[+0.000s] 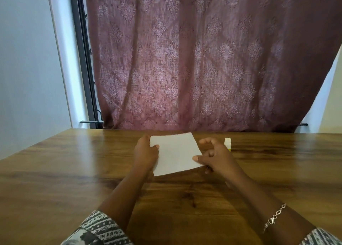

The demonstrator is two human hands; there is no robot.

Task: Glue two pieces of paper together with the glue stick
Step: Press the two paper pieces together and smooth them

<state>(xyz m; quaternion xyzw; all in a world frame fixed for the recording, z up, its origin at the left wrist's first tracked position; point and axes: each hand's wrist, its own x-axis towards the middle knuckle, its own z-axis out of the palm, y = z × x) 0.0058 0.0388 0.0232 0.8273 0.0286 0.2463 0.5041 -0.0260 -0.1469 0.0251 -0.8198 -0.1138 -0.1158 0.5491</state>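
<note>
A white sheet of paper (175, 153) is held just above the wooden table (74, 170), slightly tilted. My left hand (146, 155) grips its left edge, thumb on top. My right hand (212, 155) pinches its lower right corner between thumb and fingers. I cannot tell whether this is one sheet or two lying on each other. Behind my right hand stands a glue stick (228, 143), white with a bit of yellow at its base, mostly hidden by the fingers.
A maroon patterned curtain (203, 59) hangs just past the table's far edge. A white wall and a dark window frame (85, 59) are at the left. My right wrist carries a silver bracelet (273, 217).
</note>
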